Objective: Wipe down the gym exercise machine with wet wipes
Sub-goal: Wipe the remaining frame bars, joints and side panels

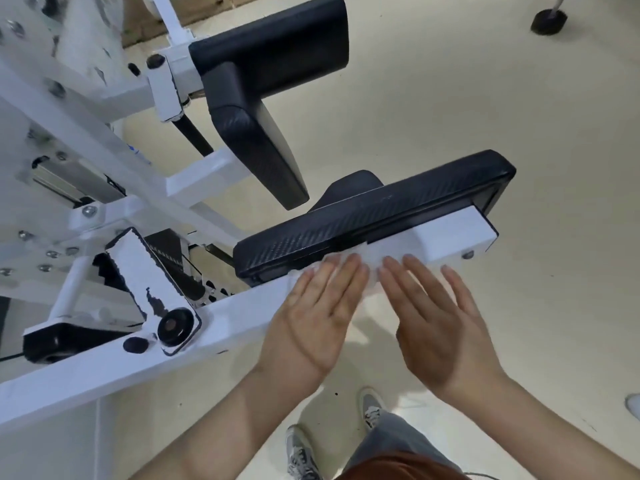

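Wet wipe (371, 259) is held flat on the white frame bar (207, 327), just below the near edge of the black pad (374, 216). Both hands are pressed onto it: left hand (311, 317) and right hand (440, 323) are laid side by side, fingers straight and slightly spread, fingertips on the wipe. Nothing is pinched or curled round. Most of the wipe is hidden under the fingers; only crumpled edges are seen.

Handling, as judged: the wipe is thin, limp and wet, so bunching and sliding are expected without flat pressure. It is better driven with the finger pads than gripped at a corner. The frame looks rigid and unlikely to be shifted by wiping. The bolt (468, 253) below the pad's right end is probably not yet wiped.
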Motion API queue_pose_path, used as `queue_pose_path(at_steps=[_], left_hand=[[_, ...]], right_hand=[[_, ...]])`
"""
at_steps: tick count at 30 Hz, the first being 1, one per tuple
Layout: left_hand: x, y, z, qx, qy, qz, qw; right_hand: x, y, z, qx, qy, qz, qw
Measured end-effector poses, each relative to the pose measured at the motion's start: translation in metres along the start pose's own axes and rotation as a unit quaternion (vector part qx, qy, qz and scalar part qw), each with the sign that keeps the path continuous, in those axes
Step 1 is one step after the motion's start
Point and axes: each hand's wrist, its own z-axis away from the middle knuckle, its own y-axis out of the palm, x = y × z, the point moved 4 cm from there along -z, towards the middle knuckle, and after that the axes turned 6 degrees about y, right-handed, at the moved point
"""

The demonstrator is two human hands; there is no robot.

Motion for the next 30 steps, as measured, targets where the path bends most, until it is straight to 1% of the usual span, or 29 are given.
queue_pose_path(at_steps=[2,3,5,6,9,11,13,15,16,17,18,20,21,23,25,26,27,28,30], left_hand=[[-0.008,-0.002,-0.02,0.011,0.018,0.06,0.998],[-0.01,-0.002,-0.027,0.02,0.032,0.077,0.996],[-0.007,-0.003,-0.029,0.029,0.05,0.087,0.995],[-0.002,-0.005,-0.025,0.029,0.046,0.087,0.995],[0.02,-0.015,0.009,0.039,0.017,0.079,0.996],[0.036,-0.03,0.038,0.029,-0.016,0.086,0.996],[0.053,-0.054,0.061,-0.008,-0.066,0.096,0.993],[0.078,-0.074,0.082,-0.071,-0.145,0.111,0.981],[0.092,-0.079,0.091,-0.111,-0.195,0.121,0.967],[0.105,-0.081,0.1,-0.148,-0.259,0.139,0.944],[0.118,-0.081,0.109,-0.177,-0.332,0.167,0.911],[0.139,-0.072,0.127,-0.188,-0.459,0.255,0.83],[0.145,-0.067,0.135,-0.181,-0.497,0.298,0.795],[0.157,-0.061,0.148,-0.182,-0.53,0.368,0.742],[0.167,-0.062,0.161,-0.203,-0.538,0.408,0.71],[0.172,-0.064,0.167,-0.217,-0.534,0.43,0.695],[0.176,-0.067,0.172,-0.231,-0.526,0.449,0.684],[0.18,-0.071,0.178,-0.24,-0.515,0.458,0.684],[0.185,-0.082,0.186,-0.248,-0.484,0.449,0.709]], right_hand=[[-0.013,-0.011,-0.001,-0.035,0.05,-0.056,0.997],[-0.012,-0.015,-0.002,-0.061,0.061,-0.098,0.991],[0.004,-0.02,-0.007,-0.098,0.031,-0.166,0.981],[0.016,-0.019,-0.009,-0.094,0.002,-0.188,0.978],[0.058,-0.009,-0.017,-0.017,-0.097,-0.212,0.972],[0.082,-0.006,-0.023,0.011,-0.14,-0.236,0.962],[0.11,-0.01,-0.032,0.037,-0.149,-0.298,0.942],[0.142,-0.02,-0.046,0.043,-0.158,-0.362,0.918],[0.157,-0.024,-0.055,0.051,-0.162,-0.376,0.911],[0.173,-0.026,-0.065,0.074,-0.166,-0.375,0.909],[0.19,-0.024,-0.074,0.104,-0.173,-0.362,0.91],[0.221,-0.012,-0.089,0.186,-0.196,-0.309,0.912],[0.235,-0.005,-0.094,0.21,-0.209,-0.276,0.915],[0.254,0.001,-0.104,0.211,-0.231,-0.183,0.932],[0.263,0.005,-0.115,0.178,-0.25,-0.082,0.948],[0.267,0.009,-0.122,0.151,-0.255,-0.064,0.953],[0.272,0.013,-0.129,0.115,-0.265,-0.076,0.954],[0.276,0.015,-0.138,0.087,-0.261,-0.089,0.957],[0.278,0.023,-0.158,0.055,-0.218,-0.096,0.97]])
